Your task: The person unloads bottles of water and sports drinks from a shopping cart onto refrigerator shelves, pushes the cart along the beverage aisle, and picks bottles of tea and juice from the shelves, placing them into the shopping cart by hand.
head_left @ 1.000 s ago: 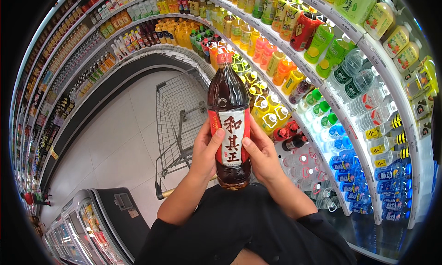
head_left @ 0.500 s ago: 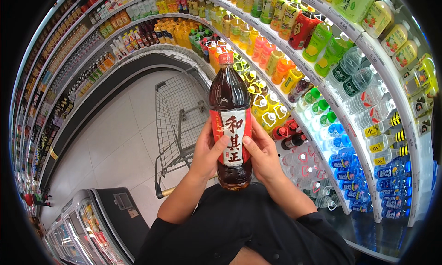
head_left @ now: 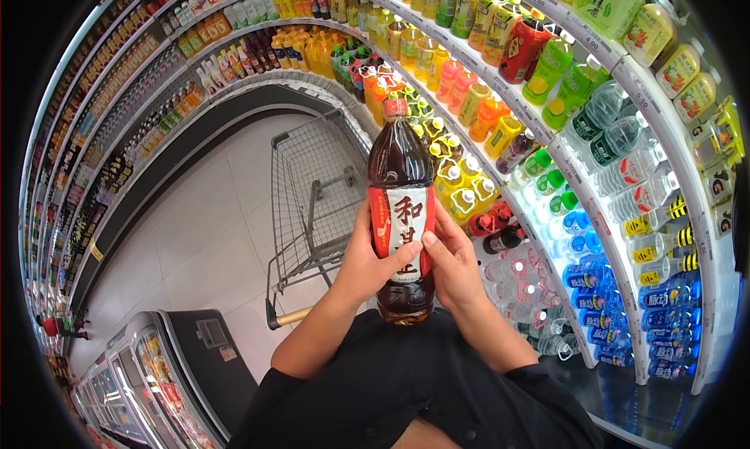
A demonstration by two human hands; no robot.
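A large plastic bottle of dark brown drink (head_left: 400, 156) stands nearly upright before me, with a red cap and a red and white label. My left hand (head_left: 375, 255) wraps its left side, the thumb lying across the lower label. On the right side, my right hand (head_left: 455, 260) grips it as well, its thumb against the label near the left thumb. Both sets of fingers go partly out of sight behind the bottle. The bottle's base is just above my dark shirt (head_left: 406, 371).
Just beyond my left forearm is a wire shopping cart (head_left: 301, 207) with a tan handle. Curved shelves of bottled drinks (head_left: 547, 176) run along the right and far side. A black-sided chiller cabinet (head_left: 207, 363) stands at the lower left on the pale tiled floor (head_left: 180, 246).
The bottle has shifted slightly right and turned a little. My left thumb has moved further across the label, covering more of it. The view has also shifted slightly.
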